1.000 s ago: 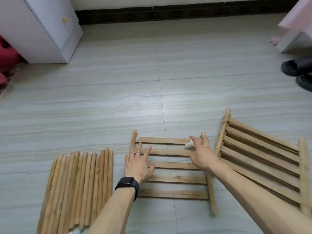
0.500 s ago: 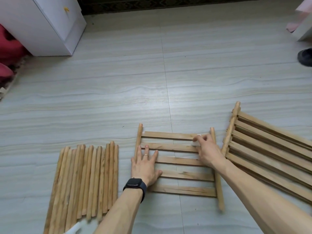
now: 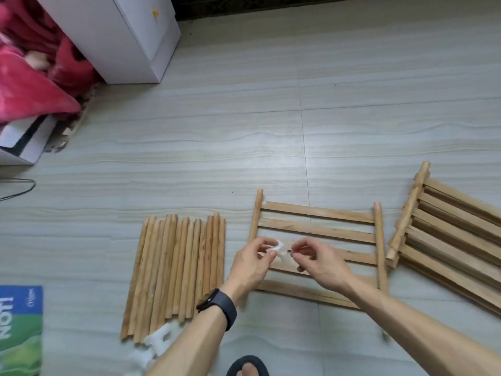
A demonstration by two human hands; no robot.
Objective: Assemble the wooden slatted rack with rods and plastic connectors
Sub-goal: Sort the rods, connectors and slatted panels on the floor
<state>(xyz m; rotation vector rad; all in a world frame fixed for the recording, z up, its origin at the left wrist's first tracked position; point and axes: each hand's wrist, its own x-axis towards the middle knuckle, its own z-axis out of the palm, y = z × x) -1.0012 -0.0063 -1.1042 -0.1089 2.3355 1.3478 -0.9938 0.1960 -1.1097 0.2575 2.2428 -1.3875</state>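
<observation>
Left: a row of loose pale wooden rods (image 3: 176, 270) lies on the floor, spare white plastic connectors (image 3: 156, 346) at its near end. Centre: left hand (image 3: 252, 263) and right hand (image 3: 320, 263) hold one small white plastic connector (image 3: 278, 251), fingers pinched on it, above a flat wooden slatted panel (image 3: 317, 213). Right: stacked slatted panels (image 3: 455, 234). Nothing appears joined; assembly looks barely begun.

Floor (image 3: 244, 137): pale grey wood-grain tiles w/ thin grout lines, soft even light. White cabinet (image 3: 122, 36) top-left, dark baseboard (image 3: 244, 4) behind it. Red fabric (image 3: 27, 77) far left, black cable (image 3: 19, 189) below, blue/green box (image 3: 20, 329) btm-left.
</observation>
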